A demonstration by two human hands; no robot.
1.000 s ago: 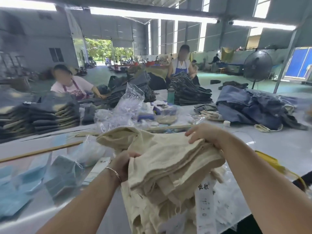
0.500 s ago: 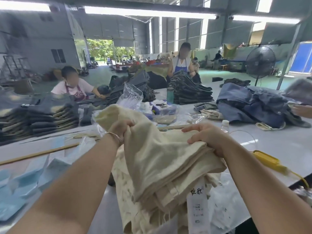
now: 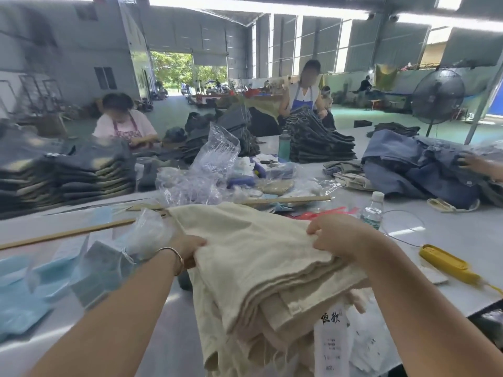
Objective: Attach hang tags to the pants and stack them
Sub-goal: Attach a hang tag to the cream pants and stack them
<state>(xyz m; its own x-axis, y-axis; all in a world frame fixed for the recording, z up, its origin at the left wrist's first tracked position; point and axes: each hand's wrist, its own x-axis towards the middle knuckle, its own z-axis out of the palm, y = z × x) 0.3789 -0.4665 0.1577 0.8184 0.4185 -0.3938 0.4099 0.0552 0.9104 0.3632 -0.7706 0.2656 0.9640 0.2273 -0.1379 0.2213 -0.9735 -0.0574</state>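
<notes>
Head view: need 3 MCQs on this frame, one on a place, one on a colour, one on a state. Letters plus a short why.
1. Where does the clear water bottle stand?
A. on the table, beyond the right hand
B. on top of the cream pants
C. beside the left hand

2. What colour is the tagging tool lying right of the pile?
A. red
B. yellow
C. green

3. What is the left hand doing?
A. resting flat on the table
B. holding the bottle
C. gripping the left edge of the top cream pants

Answers:
1 A: the bottle stands on the table, just past the right hand.
2 B: its body is plainly yellow.
3 C: its fingers curl round the fabric edge, while the right hand grips the other side; a hang tag hangs lower in the pile.
</notes>
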